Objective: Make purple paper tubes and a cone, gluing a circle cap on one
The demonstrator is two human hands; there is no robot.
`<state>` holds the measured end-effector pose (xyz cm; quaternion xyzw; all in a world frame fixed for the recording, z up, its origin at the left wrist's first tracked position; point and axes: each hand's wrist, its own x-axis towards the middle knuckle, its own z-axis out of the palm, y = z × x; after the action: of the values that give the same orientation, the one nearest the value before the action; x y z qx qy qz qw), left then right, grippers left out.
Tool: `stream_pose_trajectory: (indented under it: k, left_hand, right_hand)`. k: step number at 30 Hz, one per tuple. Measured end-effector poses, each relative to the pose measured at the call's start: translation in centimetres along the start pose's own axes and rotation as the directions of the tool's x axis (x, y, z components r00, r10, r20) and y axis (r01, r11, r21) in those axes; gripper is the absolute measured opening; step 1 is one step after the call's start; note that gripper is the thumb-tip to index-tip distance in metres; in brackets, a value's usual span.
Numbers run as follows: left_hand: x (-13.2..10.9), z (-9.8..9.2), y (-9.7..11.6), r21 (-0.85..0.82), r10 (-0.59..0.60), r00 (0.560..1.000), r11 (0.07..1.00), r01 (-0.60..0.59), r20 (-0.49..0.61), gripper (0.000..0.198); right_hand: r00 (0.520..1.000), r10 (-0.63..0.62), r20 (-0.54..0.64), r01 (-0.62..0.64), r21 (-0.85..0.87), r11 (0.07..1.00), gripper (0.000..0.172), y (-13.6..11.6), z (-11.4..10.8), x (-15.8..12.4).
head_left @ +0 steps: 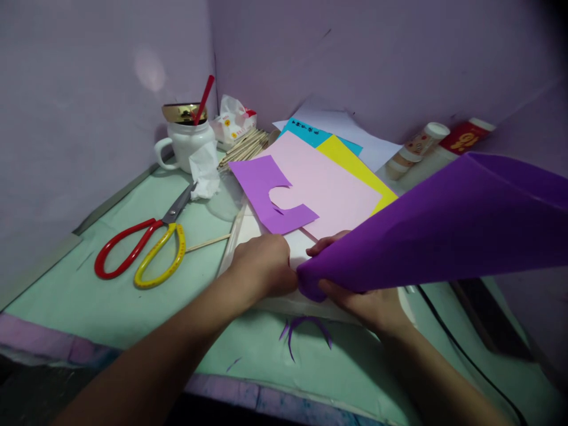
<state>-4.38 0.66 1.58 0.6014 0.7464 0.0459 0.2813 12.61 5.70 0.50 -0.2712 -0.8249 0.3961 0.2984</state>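
Observation:
A large purple foam sheet (461,225) is rolled into a cone that widens toward the right. My right hand (364,296) is wrapped round its narrow end from below, fingers closed on it. My left hand (264,263) is closed in a pinch right at the cone's tip, touching the sheet's edge. Both hands hover over a white board (248,236) near the table's front. Thin purple offcuts (306,328) lie on the green table surface (133,296) just below my hands.
Red and yellow scissors (142,248) lie at the left, a wooden stick (208,241) beside them. A cut purple sheet (270,192) tops pink, yellow, blue and white paper. A white mug (186,142), crumpled tissue, skewers and a glue bottle (417,148) stand at the back.

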Motion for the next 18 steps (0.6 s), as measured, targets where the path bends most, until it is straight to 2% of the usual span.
stream_pose_trajectory:
  k: [6, 14, 18]
  left_hand:
    - [-0.09, 0.13, 0.24, 0.021, -0.018, 1.000, 1.000, 0.018, -0.015, 0.025]
    - [-0.01, 0.22, 0.25, 0.011, -0.016, 0.999, 1.000, 0.017, -0.033, 0.027]
    - [-0.10, 0.29, 0.28, 0.012, -0.033, 0.999, 0.999, 0.034, -0.039, 0.028]
  right_hand:
    - [1.000, -0.019, 0.004, 0.019, -0.011, 1.000, 0.038, -0.06, -0.17, 0.13]
    - [0.996, 0.002, -0.086, -0.004, -0.028, 1.000, 0.032, -0.85, 0.44, -0.04]
    - [0.994, -0.041, -0.103, 0.031, -0.098, 0.995, 0.033, -0.81, 0.38, -0.16]
